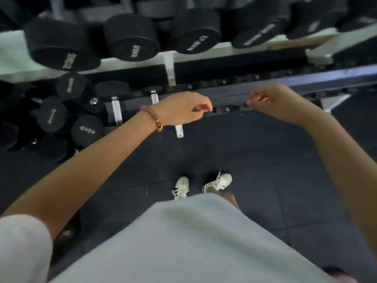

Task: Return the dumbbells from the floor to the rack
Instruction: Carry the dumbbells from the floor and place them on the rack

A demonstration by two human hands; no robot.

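Note:
My left hand (183, 108), with a bead bracelet on the wrist, and my right hand (273, 101) hover side by side over the rack's lower rail (306, 81). Between their fingertips lies a short dark dumbbell (226, 110), blurred, at the rail's front edge. Each hand's curled fingertips pinch one end of it. Larger black dumbbells (130, 37) lie in a row on the white upper shelf (12, 58). More black dumbbells (86, 129), one marked 40KG, are piled low at the left.
Dark rubber floor tiles (255, 160) stretch below the rack. My two white shoes (181, 187) stand on them, close to the rack. White rack brackets (117, 113) stick out at the lower level. My light grey shirt fills the bottom of the view.

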